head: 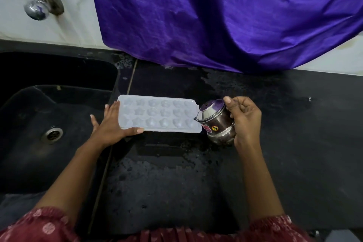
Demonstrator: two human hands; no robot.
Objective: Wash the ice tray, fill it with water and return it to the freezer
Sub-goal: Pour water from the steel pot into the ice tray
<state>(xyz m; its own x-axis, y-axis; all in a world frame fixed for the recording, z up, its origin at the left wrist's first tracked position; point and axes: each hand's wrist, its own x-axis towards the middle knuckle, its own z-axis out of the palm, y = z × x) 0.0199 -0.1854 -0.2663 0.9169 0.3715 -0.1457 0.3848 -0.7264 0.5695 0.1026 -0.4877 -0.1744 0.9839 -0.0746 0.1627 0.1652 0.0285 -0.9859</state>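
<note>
White plastic tray (160, 114) flat on wet black counter (176, 182), just R of sink (25, 153) | L hand (112, 124): fingers straight at tray's L end, thumb along near edge | R hand (245, 118): curled round steel pot (216, 124), tilted, mouth at tray's R end | purple cloth (216, 15) behind

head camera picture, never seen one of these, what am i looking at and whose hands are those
There is no machine here: a person wears a wide-angle camera on the head, so this picture looks down at their two bare hands. They stand at a wet black counter with a sink and tap on the left and a purple cloth hanging behind. A plastic ice tray lies flat on the counter. The left hand rests straight-fingered against the tray's left end, steadying it. The right hand grips a small steel pot, tilted with its mouth at the tray's right end. Whether water is pouring is unclear.
</note>
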